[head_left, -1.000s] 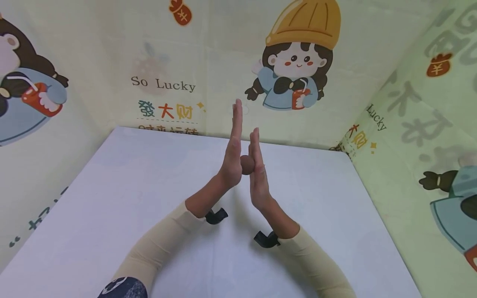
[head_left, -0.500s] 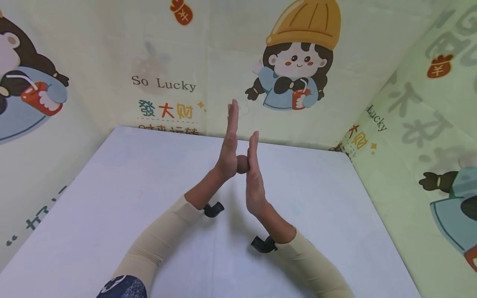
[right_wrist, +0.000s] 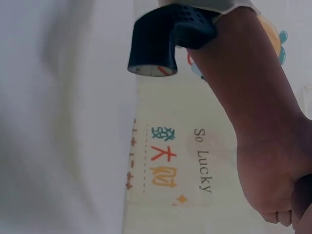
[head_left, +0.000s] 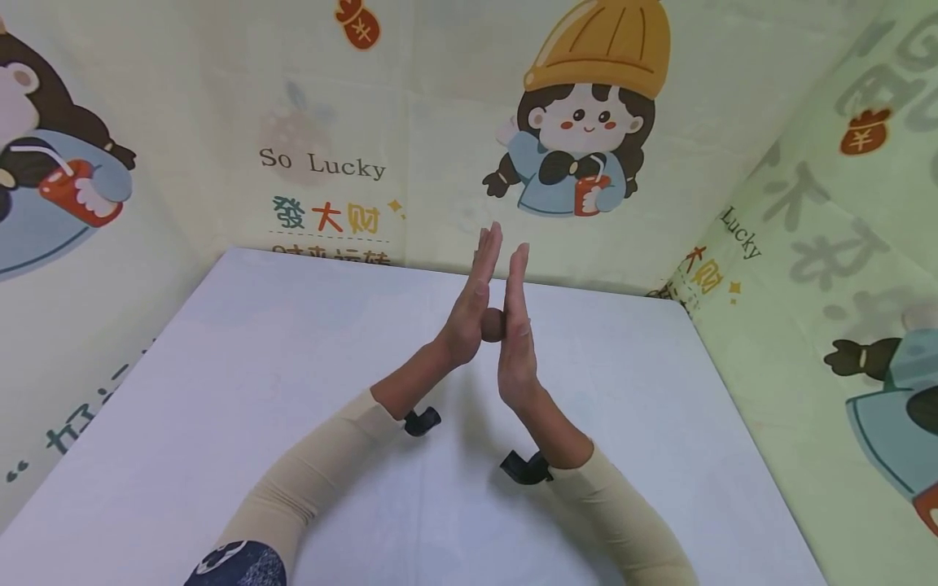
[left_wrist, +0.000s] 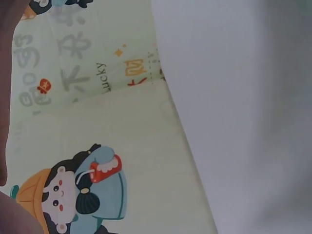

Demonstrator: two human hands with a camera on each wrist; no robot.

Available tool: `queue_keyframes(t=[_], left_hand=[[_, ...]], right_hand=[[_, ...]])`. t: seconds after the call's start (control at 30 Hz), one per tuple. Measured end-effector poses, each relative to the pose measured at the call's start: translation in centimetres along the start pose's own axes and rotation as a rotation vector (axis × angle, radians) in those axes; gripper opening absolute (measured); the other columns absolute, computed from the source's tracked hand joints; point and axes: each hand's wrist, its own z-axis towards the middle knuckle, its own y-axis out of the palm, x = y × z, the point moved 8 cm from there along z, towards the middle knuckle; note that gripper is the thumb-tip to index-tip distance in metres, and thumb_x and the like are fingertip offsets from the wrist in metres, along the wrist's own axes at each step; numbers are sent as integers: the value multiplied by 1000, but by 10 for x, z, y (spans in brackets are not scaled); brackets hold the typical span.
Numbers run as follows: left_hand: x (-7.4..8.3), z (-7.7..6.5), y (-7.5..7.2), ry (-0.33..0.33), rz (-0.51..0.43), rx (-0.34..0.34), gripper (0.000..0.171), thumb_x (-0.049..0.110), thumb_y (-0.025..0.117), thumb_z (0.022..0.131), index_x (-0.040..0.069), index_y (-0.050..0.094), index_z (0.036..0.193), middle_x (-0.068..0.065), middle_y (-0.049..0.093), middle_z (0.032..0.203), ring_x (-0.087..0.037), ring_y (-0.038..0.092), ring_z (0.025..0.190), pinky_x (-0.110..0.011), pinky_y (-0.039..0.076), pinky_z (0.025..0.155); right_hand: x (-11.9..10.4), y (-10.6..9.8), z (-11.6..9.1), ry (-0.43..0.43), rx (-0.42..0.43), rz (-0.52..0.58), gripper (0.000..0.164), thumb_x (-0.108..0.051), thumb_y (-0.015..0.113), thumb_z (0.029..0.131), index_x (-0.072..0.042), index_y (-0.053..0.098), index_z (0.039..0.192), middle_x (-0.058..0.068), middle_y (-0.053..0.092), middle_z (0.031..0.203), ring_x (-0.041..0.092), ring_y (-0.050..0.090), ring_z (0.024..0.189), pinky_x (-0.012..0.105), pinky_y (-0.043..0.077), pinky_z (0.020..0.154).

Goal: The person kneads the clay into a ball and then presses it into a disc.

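Observation:
A small brown ball is held between two flat palms above the table in the head view. My left hand presses it from the left, fingers straight and leaning up to the right. On the other side my right hand presses it with straight fingers pointing up. The fingertips of the two hands stand apart. In the right wrist view the ball shows as a dark curve at the right edge, beside the left hand. Only blurred bits of hand show along the left wrist view's left edge; the ball is hidden there.
Below the hands lies a white tabletop. A cartoon-printed cloth hangs behind the table and along its sides. Each wrist carries a black camera mount, one on the left wrist and one on the right wrist.
Both hands shifted slightly left with the ball, then back to the right. The left hand's fingers now tilt further right and reach lower than before; the ball stays between the palms.

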Motion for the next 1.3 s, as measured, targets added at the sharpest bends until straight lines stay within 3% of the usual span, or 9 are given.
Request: queue_keyframes(t=[0.4,0.7,0.93,1.07,1.13,1.23,1.3], left_hand=[[-2,-16,17,-9,15,-44,80,57,12,111,-2,7,167,-12,3,176,-25,-9,161,-50,-6,126],[10,-26,31,-11,-24,-75,83,59,12,111,-2,4,167,-11,1,176,-24,-10,161,-50,-5,126],[23,-32,37,7,-36,-84,80,55,9,112,-3,2,166,-14,-1,176,-27,-11,161,-49,-7,126],[31,-31,38,21,-33,-73,80,56,9,111,-2,2,166,-8,-2,177,-28,-11,161,-50,-6,126],[36,-28,37,46,-20,-58,81,56,9,111,-3,2,166,-9,-2,177,-30,-11,161,-51,-6,126],[44,-23,34,90,13,-30,83,56,8,111,-8,4,164,-16,0,176,-32,-10,161,-51,-6,126],[48,-20,31,106,29,-11,84,56,8,111,-10,5,163,-18,1,175,-32,-9,161,-51,-6,126]], right_hand=[[-3,-14,11,3,26,-44,84,-59,17,110,0,-5,166,6,-11,176,23,-12,161,45,-7,126],[-1,-33,22,17,54,-15,86,-63,16,109,-2,-4,167,6,-11,176,19,-11,160,42,-6,126],[15,-42,23,97,54,65,88,-65,20,109,-5,-4,168,0,-8,176,15,-9,160,41,-7,126],[25,-42,19,166,49,131,87,-67,21,108,-9,-3,169,-4,-5,176,14,-6,160,37,5,126],[30,-40,15,202,49,163,88,-69,22,107,-12,-2,169,-6,-4,176,15,-1,160,30,25,118],[35,-35,10,232,49,202,88,-70,23,107,-13,-1,169,-6,-4,177,16,3,160,28,29,117],[37,-31,7,236,47,214,90,-71,23,106,-11,0,169,-5,-3,177,16,4,161,32,25,121]])
